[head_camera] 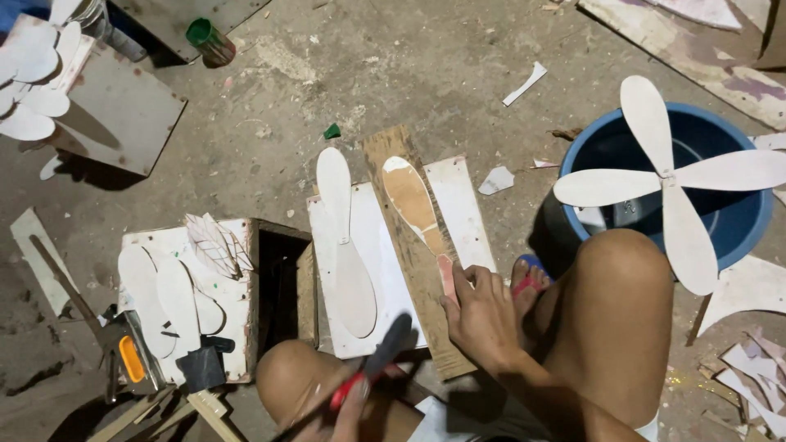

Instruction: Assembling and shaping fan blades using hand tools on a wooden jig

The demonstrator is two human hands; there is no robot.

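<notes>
My right hand (483, 315) presses flat on the near end of a long brown petal-shaped cutout (413, 200), which lies on a rough wooden plank (385, 151). My left hand (352, 409), low in the view and blurred, grips a tool with a red and black handle (381, 356) beside my knee. A white petal-shaped cutout (344, 245) rests on a white board (372, 229) just left of the plank.
A blue bucket (737, 221) at the right carries a white four-petal flower shape (667, 176). A wooden box (246, 237) at the left holds more white petals, with an orange utility knife (131, 356) beside it. A green-capped can (209, 41) stands far off. Scraps litter the concrete floor.
</notes>
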